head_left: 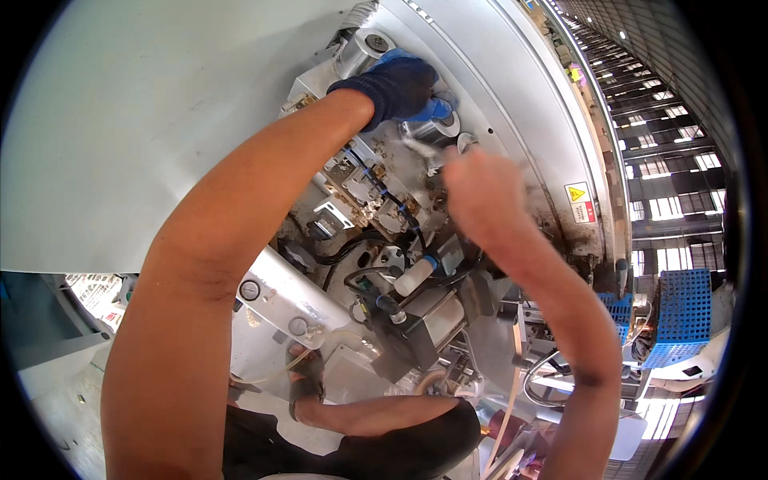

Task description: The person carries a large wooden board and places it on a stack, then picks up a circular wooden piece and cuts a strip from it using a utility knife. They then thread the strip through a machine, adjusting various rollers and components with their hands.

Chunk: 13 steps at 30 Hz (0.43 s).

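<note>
My left hand [400,86], in a dark glove with blue finger parts, reaches deep into a white machine. It lies between two shiny metal rollers: one roller [364,52] beyond its wrist side, the other roller [432,130] just below its blue fingertips. Most of its fingers are hidden by the back of the glove. My bare right hand [486,192] is slightly smeared by motion and curled closed. Its fingers come up against a small round metal end [466,142] beside the lower roller. What they hold, if anything, is hidden.
Dirty plates, black hoses [384,192] and a clear-bodied fitting [414,276] lie below my hands. A white cylinder with gauges [280,300] stands under my left forearm. The machine's white side wall [512,88] rises at right, with a warning label [580,202]. Blue perforated panels [680,316] stand further right.
</note>
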Available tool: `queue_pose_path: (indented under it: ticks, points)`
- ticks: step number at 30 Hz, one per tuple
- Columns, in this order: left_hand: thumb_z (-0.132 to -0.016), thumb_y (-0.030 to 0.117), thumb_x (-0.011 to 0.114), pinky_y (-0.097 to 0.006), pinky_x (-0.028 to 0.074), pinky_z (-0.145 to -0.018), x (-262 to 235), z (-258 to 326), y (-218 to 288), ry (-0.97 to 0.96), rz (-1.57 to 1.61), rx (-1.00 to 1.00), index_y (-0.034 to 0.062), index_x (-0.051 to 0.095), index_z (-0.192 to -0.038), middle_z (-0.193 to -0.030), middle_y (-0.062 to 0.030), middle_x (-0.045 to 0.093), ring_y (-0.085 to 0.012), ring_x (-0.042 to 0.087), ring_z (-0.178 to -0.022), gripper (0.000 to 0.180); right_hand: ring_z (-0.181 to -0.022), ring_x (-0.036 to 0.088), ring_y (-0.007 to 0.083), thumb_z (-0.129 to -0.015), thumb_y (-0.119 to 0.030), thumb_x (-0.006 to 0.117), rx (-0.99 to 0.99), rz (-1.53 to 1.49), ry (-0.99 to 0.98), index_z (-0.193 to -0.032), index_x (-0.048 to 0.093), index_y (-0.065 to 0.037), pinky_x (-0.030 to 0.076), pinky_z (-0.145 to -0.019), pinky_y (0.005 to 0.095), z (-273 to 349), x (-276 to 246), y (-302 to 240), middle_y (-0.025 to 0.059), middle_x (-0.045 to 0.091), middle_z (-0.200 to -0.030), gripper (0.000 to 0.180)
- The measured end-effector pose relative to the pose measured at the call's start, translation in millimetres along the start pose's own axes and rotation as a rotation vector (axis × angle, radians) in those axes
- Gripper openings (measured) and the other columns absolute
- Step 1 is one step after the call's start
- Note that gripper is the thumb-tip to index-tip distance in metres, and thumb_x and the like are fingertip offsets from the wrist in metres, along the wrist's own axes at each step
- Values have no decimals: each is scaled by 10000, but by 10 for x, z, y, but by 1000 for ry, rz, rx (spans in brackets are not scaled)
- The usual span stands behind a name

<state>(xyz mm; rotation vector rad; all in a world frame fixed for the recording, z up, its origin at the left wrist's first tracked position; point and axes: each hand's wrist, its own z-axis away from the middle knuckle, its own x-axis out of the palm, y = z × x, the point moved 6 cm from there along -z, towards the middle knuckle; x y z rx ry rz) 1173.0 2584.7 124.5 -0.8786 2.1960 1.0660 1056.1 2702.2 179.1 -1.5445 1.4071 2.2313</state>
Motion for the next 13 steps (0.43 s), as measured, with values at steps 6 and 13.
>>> queue_pose_path:
  ticks: [6,13]
  points:
    - [-849,535,609,-430,497,-912,-18,-8,-81,-117,-65,-45,42,735,-933,-944,-185,716,-356,681,-956,516,-787,715,264,-837,-123,647,62,-6,-174,-988,672,-42,579,-614,375,-22,-246,-1,122,669,-868,174]
    - [-790,507,719,-462,525,-768,-23,-18,-84,43,21,-12,2,701,-750,-766,-238,665,-399,668,-777,508,-735,715,314,-819,-147,680,-18,-51,-140,-954,673,-33,582,-596,398,-58,87,-20,126,692,-913,177]
